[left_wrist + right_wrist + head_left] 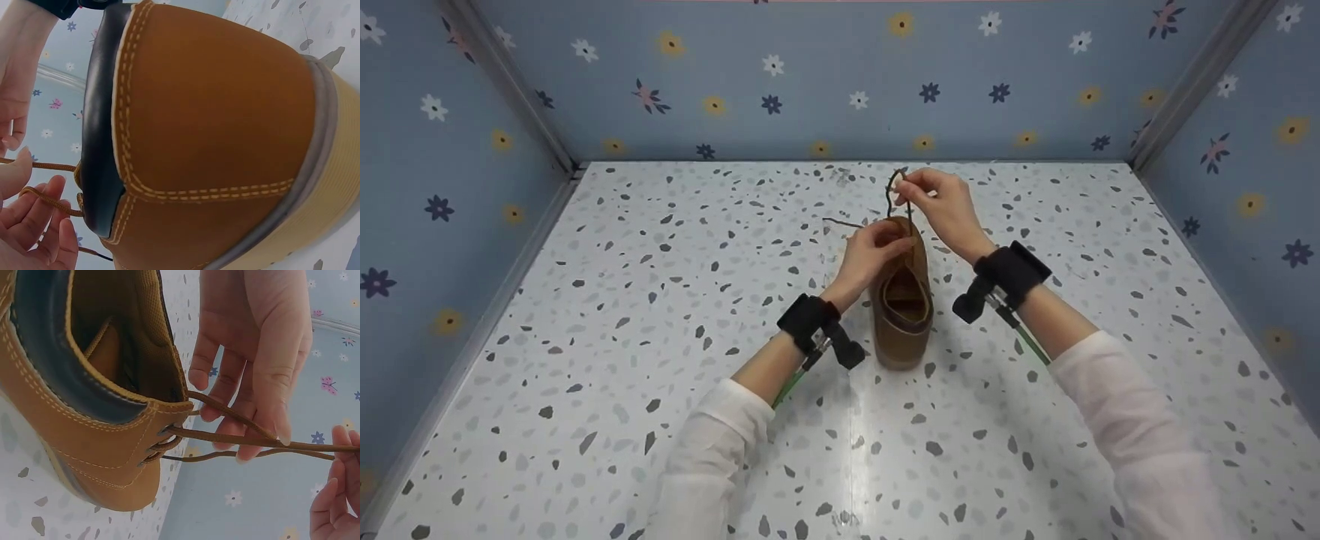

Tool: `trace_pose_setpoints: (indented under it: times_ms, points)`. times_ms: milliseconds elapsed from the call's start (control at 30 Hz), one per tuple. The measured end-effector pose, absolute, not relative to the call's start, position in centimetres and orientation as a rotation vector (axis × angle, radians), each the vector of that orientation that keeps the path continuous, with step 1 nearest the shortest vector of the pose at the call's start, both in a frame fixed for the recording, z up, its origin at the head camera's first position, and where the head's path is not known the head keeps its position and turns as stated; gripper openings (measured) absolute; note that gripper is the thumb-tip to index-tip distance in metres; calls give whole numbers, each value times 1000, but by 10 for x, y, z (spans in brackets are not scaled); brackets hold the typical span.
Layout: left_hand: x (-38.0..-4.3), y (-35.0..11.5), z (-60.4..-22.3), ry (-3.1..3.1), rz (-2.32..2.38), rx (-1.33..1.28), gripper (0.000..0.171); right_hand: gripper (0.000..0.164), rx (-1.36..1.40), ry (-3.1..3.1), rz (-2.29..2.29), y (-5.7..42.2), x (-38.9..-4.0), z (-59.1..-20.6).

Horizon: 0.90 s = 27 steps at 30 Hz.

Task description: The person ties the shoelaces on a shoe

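Note:
A tan-brown lace-up shoe (pixel 901 352) with a dark padded collar stands on the table, its heel toward me. My left hand (pixel 876 251) is over the eyelets and pinches a brown shoelace (pixel 233 412) between thumb and fingers. Farther out beyond the toe, my right hand (pixel 945 201) holds a raised length of lace in its fingertips. That lace (pixel 225 437) runs straight from the eyelets to the right hand (pixel 337 495). A loose lace end sticks out left of the shoe in the head view. In the left wrist view the shoe's heel (pixel 219 107) fills most of the picture.
The shoe stands on a white speckled tabletop (pixel 607 337). Blue flowered panels (pixel 810 75) enclose the back and both sides. Black straps (pixel 1014 274) with small cameras sit on both wrists, and green cables trail along the forearms.

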<state>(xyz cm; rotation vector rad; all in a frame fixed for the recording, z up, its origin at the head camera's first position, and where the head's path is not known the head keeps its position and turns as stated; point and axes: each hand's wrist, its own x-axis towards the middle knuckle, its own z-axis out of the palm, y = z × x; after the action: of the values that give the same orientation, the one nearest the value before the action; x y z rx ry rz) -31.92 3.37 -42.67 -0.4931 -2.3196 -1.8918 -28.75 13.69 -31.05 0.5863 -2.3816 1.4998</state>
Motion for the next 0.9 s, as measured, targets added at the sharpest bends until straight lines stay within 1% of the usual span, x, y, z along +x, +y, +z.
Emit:
trace_pose_setpoints:
  times_ms: [133, 200, 300, 533, 667, 767, 900]
  points:
    - [-304, 32, -406, -2329, -1905, -504, 26, 16, 601, -2383, 1482, 135, -290, -312]
    - [-300, 31, -402, -2318, -1924, -522, 26, 15, 605, -2390, 1477, 134, -293, -313]
    - [-305, 32, -407, -2319, -1965, -548, 28, 15, 607, -2395, 1462, 133, -298, -316]
    - [-291, 30, -389, -2292, -1918, -613, 20, 17, 640, -2419, 1399, 127, -304, -316]
    - [-301, 31, -400, -2296, -1895, -635, 18, 17, 660, -2442, 1373, 123, -305, -316]
    - [-314, 36, -417, -2297, -1863, -622, 21, 17, 699, -2451, 1336, 121, -306, -316]
    - [-324, 40, -428, -2314, -1772, -581, 24, 17, 740, -2469, 1292, 118, -308, -317]
